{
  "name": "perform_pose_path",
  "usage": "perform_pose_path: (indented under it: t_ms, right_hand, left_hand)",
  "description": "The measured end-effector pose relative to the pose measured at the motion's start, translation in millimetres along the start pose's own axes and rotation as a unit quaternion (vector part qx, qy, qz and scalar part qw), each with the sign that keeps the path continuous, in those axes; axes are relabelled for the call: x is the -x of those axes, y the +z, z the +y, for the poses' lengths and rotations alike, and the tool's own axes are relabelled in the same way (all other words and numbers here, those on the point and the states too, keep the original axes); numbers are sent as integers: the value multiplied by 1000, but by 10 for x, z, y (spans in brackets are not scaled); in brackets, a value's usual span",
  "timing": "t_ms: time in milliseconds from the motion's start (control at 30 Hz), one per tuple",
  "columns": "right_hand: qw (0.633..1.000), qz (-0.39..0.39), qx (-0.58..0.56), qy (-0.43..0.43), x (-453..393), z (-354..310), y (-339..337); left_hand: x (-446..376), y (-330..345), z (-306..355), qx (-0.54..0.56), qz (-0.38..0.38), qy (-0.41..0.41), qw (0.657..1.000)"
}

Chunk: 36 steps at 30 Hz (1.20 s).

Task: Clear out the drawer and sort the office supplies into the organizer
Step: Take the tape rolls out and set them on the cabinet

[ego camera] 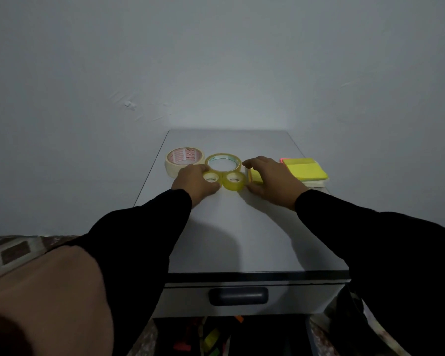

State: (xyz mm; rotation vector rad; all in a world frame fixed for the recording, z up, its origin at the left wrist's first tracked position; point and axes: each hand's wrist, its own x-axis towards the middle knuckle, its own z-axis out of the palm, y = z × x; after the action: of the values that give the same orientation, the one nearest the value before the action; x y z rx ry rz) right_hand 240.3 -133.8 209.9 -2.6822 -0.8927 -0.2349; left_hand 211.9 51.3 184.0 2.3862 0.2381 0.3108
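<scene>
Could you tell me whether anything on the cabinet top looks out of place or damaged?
Nothing stands out. The tape rolls lie flat in a tidy group, the sticky notes are stacked beside them, and the hands are just touching them.

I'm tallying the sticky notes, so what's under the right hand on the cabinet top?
A small yellow sticky pad peeks out from under the right hand, beside the small clear tape roll. The hand covers the rest of the pad, so anything else beneath it cannot be seen.

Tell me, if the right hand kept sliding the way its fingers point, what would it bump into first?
Probably the large clear tape roll: the right hand's fingers point left and away, toward its rim, though depth is hard to judge.
</scene>
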Motion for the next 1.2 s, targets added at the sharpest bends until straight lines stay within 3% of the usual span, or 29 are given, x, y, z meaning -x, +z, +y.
perform_pose_path:
  t_ms: [267,433,667,833,1067,1200]
  right_hand:
    - [1000,3,-17,19,283,-8,-57]
    - [998,12,-66,-13,761,-165,-147]
    - [996,-19,-82,-42,1708,-515,-74]
    - [993,-58,-99,-28,2333,-681,117]
    - [985,-148,-84,33,2937,-630,729]
    - [971,-212,-81,73,3169,-576,1089]
  left_hand:
    - [279,-114,157,3,10,22,1000]
    - [844,-213,135,61,24,39,997]
    - [1998,-155,-52,55,44,167,983]
    - [2737,-30,-337,68,4,118,991]
    - [3375,287,-974,-16,-132,-14,991]
    - [3562,454,-1201,-40,-167,-48,984]
